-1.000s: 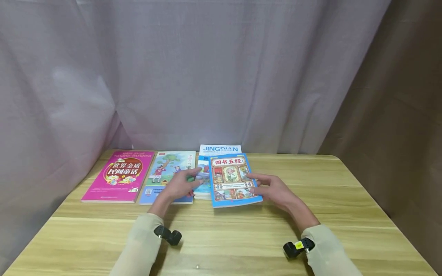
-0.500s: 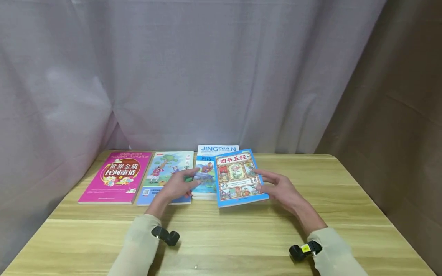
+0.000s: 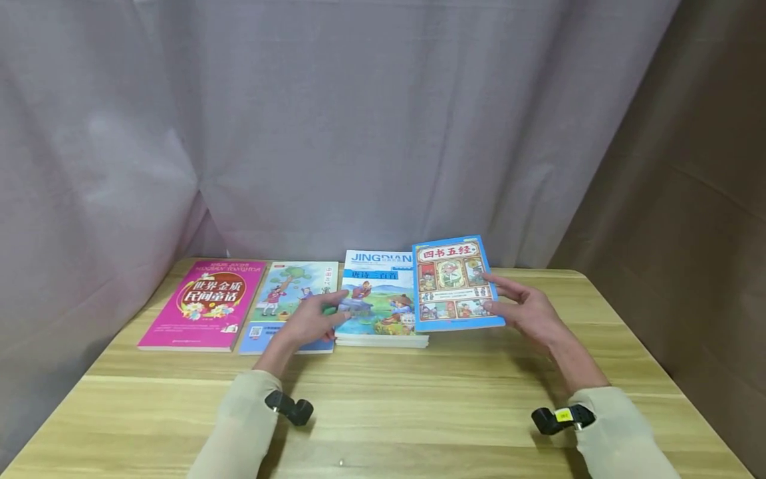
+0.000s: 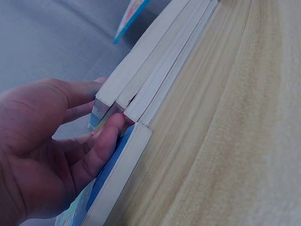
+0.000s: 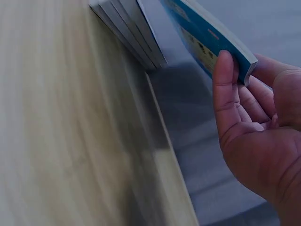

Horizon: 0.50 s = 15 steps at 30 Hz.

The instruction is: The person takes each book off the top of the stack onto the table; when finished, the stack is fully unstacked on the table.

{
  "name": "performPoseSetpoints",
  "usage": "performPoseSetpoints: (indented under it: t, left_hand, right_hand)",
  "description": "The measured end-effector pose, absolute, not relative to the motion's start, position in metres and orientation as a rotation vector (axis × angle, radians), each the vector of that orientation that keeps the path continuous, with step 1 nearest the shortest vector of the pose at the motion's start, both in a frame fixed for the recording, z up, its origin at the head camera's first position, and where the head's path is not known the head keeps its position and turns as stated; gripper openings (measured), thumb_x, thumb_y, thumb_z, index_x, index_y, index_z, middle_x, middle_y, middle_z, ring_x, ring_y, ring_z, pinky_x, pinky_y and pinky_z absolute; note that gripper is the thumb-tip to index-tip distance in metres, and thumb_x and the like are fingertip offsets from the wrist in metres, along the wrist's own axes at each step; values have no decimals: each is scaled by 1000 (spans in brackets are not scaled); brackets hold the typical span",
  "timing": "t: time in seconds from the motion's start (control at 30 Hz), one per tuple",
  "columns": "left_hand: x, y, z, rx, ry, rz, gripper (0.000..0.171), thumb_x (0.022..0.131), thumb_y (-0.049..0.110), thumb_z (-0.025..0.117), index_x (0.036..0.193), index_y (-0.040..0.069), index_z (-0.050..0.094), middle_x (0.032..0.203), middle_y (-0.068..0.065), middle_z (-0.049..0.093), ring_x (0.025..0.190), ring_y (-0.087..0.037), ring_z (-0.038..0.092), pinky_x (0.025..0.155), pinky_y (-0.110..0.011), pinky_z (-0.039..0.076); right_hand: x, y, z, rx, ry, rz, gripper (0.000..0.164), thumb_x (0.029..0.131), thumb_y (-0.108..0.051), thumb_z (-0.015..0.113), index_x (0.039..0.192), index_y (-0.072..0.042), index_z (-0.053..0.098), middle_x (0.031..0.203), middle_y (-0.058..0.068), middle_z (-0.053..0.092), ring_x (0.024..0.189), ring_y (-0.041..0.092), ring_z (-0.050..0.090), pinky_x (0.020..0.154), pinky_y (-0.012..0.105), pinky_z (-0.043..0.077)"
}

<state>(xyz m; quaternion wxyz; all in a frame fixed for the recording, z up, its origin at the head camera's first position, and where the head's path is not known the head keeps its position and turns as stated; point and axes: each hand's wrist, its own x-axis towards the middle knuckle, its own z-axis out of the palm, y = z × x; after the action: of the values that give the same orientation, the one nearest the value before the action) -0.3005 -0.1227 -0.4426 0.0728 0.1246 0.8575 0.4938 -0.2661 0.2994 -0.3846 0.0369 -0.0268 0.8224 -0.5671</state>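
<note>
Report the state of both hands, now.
Left hand: open, fingers touching the left side of the book stack.
Right hand: closed on the blue-bordered book, gripping its right edge.

The blue book (image 3: 451, 286) in the right hand (image 3: 529, 313) reads "四书五经". The top book (image 3: 380, 303) at the left hand (image 3: 311, 324) bears "JINGDIAN" and "唐诗三百首". Left of that hand, the pink book (image 3: 203, 306) says "世界金质民间童话"; the partly covered book (image 3: 293, 289) shows "中国".

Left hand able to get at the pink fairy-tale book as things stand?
Likely yes: the pink fairy-tale book lies uncovered, and the left hand is over the flat tree-cover book right beside it.
</note>
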Motion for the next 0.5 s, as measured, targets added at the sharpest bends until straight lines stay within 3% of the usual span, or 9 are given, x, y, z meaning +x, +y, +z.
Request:
performPoseSetpoints:
  t: [0.2, 0.5]
  left_hand:
    - [-301, -123, -442, 386, 2575, 1484, 62, 102, 29, 71, 160, 23, 49, 154, -20, 56, 62, -18, 62, 62, -32, 59]
    - [-300, -122, -442, 414, 2579, 1494, 61, 102, 28, 71, 159, 20, 49, 154, -22, 56, 61, -17, 62, 61, -32, 59]
  right_hand:
    - [-269, 323, -384, -22, 2636, -1604, 76, 98, -36, 77, 163, -20, 42, 164, 26, 39, 89, 1, 66, 73, 24, 57]
    - [-279, 338, -415, 8, 2599, -1573, 74, 100, -29, 75, 163, -12, 40, 158, 30, 45, 83, 1, 66, 67, 25, 56]
